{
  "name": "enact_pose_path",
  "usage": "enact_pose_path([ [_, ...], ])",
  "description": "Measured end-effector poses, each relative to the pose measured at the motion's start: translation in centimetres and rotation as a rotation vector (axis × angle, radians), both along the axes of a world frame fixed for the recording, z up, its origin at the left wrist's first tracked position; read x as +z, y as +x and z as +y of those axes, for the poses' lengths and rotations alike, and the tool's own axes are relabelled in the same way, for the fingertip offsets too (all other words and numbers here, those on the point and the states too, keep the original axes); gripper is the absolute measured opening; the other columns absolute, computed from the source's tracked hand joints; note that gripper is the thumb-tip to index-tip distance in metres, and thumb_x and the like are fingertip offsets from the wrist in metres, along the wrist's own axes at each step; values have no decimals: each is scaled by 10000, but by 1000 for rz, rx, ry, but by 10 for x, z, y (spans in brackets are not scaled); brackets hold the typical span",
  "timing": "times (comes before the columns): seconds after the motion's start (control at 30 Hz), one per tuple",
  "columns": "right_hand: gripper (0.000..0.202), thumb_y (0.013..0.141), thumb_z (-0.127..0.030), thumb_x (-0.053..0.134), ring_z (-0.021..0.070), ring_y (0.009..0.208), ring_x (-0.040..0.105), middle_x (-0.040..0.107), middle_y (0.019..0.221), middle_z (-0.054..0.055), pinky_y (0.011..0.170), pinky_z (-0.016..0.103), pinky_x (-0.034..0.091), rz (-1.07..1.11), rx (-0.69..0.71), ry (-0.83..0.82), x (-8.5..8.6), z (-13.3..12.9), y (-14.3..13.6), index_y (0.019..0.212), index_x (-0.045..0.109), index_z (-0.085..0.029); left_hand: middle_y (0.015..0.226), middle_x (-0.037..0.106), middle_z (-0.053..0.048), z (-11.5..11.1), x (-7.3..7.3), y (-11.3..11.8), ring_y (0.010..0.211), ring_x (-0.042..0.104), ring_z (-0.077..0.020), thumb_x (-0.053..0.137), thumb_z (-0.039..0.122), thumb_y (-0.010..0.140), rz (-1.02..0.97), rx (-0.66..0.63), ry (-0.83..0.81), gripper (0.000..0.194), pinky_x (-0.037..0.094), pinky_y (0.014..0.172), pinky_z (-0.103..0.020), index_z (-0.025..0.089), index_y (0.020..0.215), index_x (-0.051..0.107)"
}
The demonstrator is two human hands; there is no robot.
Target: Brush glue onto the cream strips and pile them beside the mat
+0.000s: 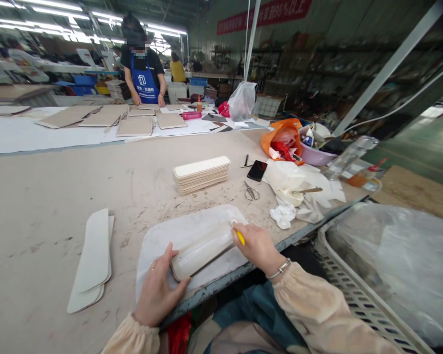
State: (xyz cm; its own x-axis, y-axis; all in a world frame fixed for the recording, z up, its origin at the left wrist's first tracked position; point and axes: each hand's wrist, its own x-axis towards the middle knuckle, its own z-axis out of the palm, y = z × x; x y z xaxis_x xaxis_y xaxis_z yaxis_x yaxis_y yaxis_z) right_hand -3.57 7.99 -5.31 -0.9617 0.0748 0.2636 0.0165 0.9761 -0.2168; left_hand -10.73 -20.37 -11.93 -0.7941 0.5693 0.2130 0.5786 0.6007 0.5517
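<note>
A long pale panel [203, 250] with rounded corners and a glossy wet-looking top lies slanted on a white sheet [155, 241] at the table's front edge. My left hand [158, 285] rests at its left end, fingers spread, thumb and fingertips touching its edges. At the panel's far right end, my right hand [256, 246] is closed around a yellow-handled tool [240, 237], whose tip meets the panel. Behind the sheet stands a neat stack of similar panels [201, 174]. Two or more loose white strips [94, 255] overlap on the left.
Scissors [251, 191], a black phone [257, 170] and crumpled paper [282, 215] lie right of the stack. Farther right are an orange bag [282, 140], a clear bottle [350, 156] and a plastic-lined basket [376, 300]. A person in a blue apron [144, 81] stands across the table.
</note>
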Motion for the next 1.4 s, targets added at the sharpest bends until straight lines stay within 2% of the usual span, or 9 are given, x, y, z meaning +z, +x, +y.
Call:
enact_pose_path([
  [0.13, 41, 845, -136, 496, 183, 715, 545, 593, 746, 52, 625, 285, 389, -141, 264, 156, -2, -44, -1, 834, 526, -161, 1220, 550, -101, -1, -4, 0, 1109, 525, -263, 609, 411, 750, 0, 4, 3, 879, 437, 950, -444, 215, 1446, 111],
  [0.3, 57, 868, -216, 490, 160, 705, 515, 586, 760, 27, 613, 271, 368, -94, 490, 42, 8, -70, 8, 901, 510, -174, 1221, 552, -105, -3, -8, 0, 1110, 528, -273, 621, 433, 736, 5, 14, 5, 882, 454, 930, -450, 218, 1440, 136],
  [0.57, 61, 854, -128, 479, 169, 713, 524, 574, 723, 34, 643, 279, 366, -74, 48, 97, 0, -14, 17, 855, 524, -169, 1215, 562, -102, -1, -5, -1, 1120, 528, -278, 607, 424, 744, 33, 10, -10, 857, 444, 955, -466, 215, 1439, 151],
  [0.8, 54, 844, -226, 497, 178, 679, 498, 566, 747, 35, 579, 298, 355, -94, 366, 73, 5, -69, 26, 856, 506, -174, 1191, 579, -106, -2, -5, -2, 1091, 555, -283, 611, 425, 740, 43, 12, -6, 863, 474, 916, -471, 219, 1439, 147],
  [0.87, 60, 864, -228, 474, 170, 690, 501, 563, 743, 29, 601, 292, 364, -74, 344, 35, 9, -65, 25, 865, 509, -179, 1190, 579, -107, -2, -5, -1, 1092, 553, -286, 610, 419, 743, 36, 13, -9, 864, 471, 919, -484, 222, 1440, 139],
  [1.07, 49, 846, -132, 489, 177, 739, 537, 583, 762, 59, 648, 274, 390, -152, 5, 108, 5, -20, 9, 860, 522, -165, 1218, 563, -106, -1, -5, -2, 1132, 524, -293, 611, 416, 745, 32, 10, -17, 841, 446, 954, -502, 229, 1434, 166],
  [1.2, 37, 814, -130, 515, 196, 740, 548, 588, 769, 78, 655, 291, 414, -201, 177, 135, 2, -41, 8, 842, 514, -154, 1202, 569, -110, -2, -6, -2, 1112, 538, -285, 615, 421, 742, 31, 11, -5, 853, 456, 943, -485, 215, 1434, 163],
  [1.3, 66, 845, -205, 491, 191, 716, 556, 606, 765, 66, 637, 291, 428, -137, 381, 13, 4, -72, 14, 871, 530, -158, 1182, 576, -116, 0, -4, -1, 1086, 555, -279, 614, 424, 740, 28, 16, 4, 858, 472, 918, -472, 203, 1434, 159],
  [1.4, 152, 892, -267, 446, 164, 745, 592, 642, 794, 33, 682, 264, 443, -56, 366, -304, 4, -91, 16, 953, 560, -187, 1174, 581, -111, 1, -2, 1, 1076, 563, -271, 608, 414, 746, 21, 18, 7, 844, 480, 905, -458, 204, 1432, 163],
])
